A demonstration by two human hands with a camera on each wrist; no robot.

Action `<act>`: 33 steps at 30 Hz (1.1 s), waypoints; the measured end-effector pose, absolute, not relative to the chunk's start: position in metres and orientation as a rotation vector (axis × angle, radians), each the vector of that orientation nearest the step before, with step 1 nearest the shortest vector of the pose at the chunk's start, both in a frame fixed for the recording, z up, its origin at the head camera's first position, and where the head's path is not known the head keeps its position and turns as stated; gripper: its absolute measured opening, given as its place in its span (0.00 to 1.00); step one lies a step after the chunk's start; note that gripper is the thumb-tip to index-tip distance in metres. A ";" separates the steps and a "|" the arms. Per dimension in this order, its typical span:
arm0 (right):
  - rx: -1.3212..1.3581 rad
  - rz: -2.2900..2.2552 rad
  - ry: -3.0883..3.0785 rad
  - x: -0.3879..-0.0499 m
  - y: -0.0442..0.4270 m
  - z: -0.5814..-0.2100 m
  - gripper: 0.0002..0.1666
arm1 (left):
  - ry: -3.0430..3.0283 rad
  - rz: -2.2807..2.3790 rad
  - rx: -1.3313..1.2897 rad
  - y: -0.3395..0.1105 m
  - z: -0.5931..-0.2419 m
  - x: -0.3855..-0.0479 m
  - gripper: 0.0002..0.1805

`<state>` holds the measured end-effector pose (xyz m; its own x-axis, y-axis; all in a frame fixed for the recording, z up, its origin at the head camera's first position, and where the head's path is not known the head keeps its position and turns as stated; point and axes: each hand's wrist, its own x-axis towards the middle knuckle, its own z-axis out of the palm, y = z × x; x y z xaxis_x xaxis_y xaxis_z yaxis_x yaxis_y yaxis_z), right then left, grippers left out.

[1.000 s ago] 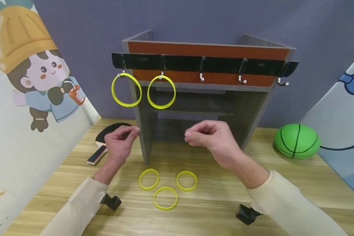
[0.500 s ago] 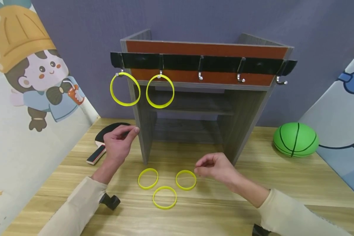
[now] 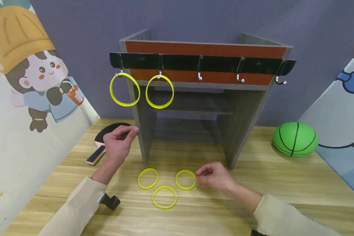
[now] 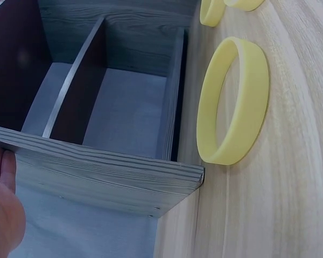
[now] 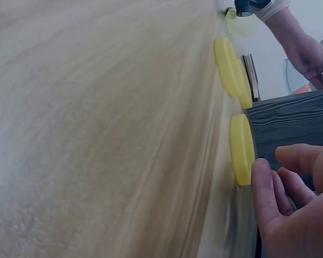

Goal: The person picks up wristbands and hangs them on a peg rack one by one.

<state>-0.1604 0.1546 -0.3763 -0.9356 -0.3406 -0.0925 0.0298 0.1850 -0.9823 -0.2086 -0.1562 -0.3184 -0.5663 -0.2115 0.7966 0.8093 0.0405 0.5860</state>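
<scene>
My left hand touches the front edge of the cabinet's left side panel; its fingertips are at that panel in the left wrist view. Beside the right-hand yellow ring on the table is my right hand, thumb and fingers apart in the right wrist view, fingertips close to a ring; contact is unclear. Two more rings lie to its left, one further back and one nearer. Two yellow rings hang from the two leftmost hooks of the black rail.
Three bare hooks are on the rail's right part. Behind my left hand lies a black table-tennis bat. A green ball rests at the right. The grey cabinet stands at the back of the wooden table.
My right hand has come down from in front of the cabinet to beside the right-hand ring on the table. My left hand has stayed at the side panel.
</scene>
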 end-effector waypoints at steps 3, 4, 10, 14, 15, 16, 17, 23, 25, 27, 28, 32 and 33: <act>-0.281 -1.798 2.195 -0.160 0.154 -0.379 0.11 | -1.540 -1.636 -0.624 -0.156 -0.319 -0.208 0.04; -0.273 -1.793 2.198 -0.161 0.153 -0.379 0.11 | -1.537 -1.642 -0.625 -0.156 -0.318 -0.208 0.04; -0.195 -1.758 2.213 -0.165 0.151 -0.385 0.10 | -1.505 -1.690 -0.647 -0.155 -0.316 -0.209 0.04; -0.136 -1.741 2.223 -0.168 0.148 -0.386 0.10 | -1.502 -1.691 -0.646 -0.155 -0.316 -0.209 0.04; -0.120 -1.737 2.227 -0.169 0.147 -0.386 0.10 | -1.503 -1.691 -0.643 -0.155 -0.316 -0.208 0.04; -0.102 -1.733 2.231 -0.170 0.146 -0.386 0.10 | -1.513 -1.682 -0.637 -0.155 -0.316 -0.208 0.04; -0.084 -1.729 2.235 -0.171 0.145 -0.386 0.10 | -1.517 -1.680 -0.634 -0.155 -0.316 -0.208 0.04; 0.010 -1.710 2.249 -0.173 0.141 -0.386 0.10 | -1.505 -1.684 -0.642 -0.156 -0.319 -0.210 0.04; 0.018 -1.710 2.248 -0.174 0.140 -0.386 0.10 | -1.497 -1.692 -0.642 -0.158 -0.322 -0.213 0.04; 0.017 -1.709 2.246 -0.174 0.140 -0.386 0.11 | -1.499 -1.693 -0.634 -0.160 -0.326 -0.217 0.04; 0.017 -1.708 2.246 -0.174 0.140 -0.386 0.11 | -1.501 -1.694 -0.629 -0.161 -0.328 -0.218 0.05; 0.027 -1.706 2.246 -0.174 0.140 -0.387 0.10 | -1.515 -1.683 -0.608 -0.164 -0.336 -0.224 0.04; 0.034 -1.710 2.244 -0.175 0.141 -0.388 0.09 | -1.518 -1.678 -0.605 -0.164 -0.336 -0.225 0.04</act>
<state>-0.1745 0.1407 -0.3876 -0.9490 -0.1716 -0.2645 0.2095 0.2837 -0.9358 -0.2250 -0.1643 -0.3364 -0.5842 -0.2295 0.7785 0.7975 0.0157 0.6031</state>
